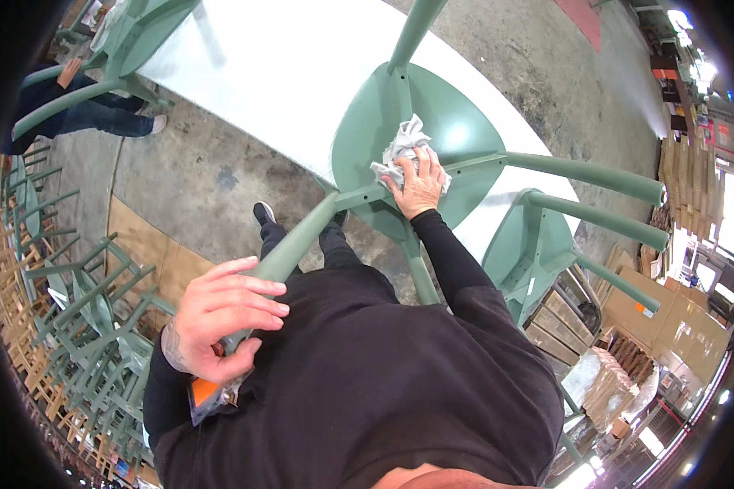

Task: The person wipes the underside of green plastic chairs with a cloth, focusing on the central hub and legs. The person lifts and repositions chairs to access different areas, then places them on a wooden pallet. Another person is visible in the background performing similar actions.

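A green chair (465,106) lies upside down on a white-topped table (253,73), its legs pointing up and outward from a cross frame under the seat. My right hand (418,183) presses a crumpled white cloth (406,145) against the seat's underside, close to the middle of the cross frame. Near the free end of the leg (298,239) closest to me, my left hand (228,314) curls around it, fingers over the top and thumb beneath. Part of that leg is hidden behind the hand.
Another upturned green chair (538,244) is close on the right. At the far left, a person's hand (70,73) touches a further green chair (130,41). Many green chair frames (98,301) stand stacked at the left; cardboard boxes (685,326) are on the right.
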A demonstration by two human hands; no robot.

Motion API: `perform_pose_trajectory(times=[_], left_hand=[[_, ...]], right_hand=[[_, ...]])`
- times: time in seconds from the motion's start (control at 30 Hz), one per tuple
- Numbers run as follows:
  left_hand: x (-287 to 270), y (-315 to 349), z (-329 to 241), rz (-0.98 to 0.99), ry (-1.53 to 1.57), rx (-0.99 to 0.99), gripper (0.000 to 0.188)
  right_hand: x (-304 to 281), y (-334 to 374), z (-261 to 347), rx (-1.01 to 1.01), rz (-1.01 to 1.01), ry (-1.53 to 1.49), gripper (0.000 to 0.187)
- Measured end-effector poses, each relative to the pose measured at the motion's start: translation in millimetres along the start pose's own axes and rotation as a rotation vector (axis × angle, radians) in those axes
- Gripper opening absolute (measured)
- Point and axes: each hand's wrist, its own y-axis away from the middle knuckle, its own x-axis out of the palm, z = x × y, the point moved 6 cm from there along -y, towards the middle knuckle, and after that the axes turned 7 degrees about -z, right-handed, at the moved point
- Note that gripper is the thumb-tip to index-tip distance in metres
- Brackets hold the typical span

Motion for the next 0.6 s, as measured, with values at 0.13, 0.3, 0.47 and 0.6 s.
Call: perform_pose_trajectory(times=[0.13,0.3,0.47,0.6], left_hand=[[1.0,1.6,-0.8,-0.005,0.004,0.005,0.033],[3.3,0.5,3.5,0.047,0.054,-0.015,0.034],[3.3,-2.0,2.2,0.091,-0.005,-0.092,0.034],[2.8,-2.6,1.3,0.079,-0.042,-0.118,0.035]], right_hand=[[-23.3,43.9,2.8,-0.218,0.099,-0.12,0.051],[-10.6,24.5,-1.1,-0.032,0.164,-0.041,0.074],[59.9,-163.3,-20.2,0.023,-0.266,-0.096,0.05],[46.4,-142.2,-22.0,-0.022,-0.203,-0.23,0.047]])
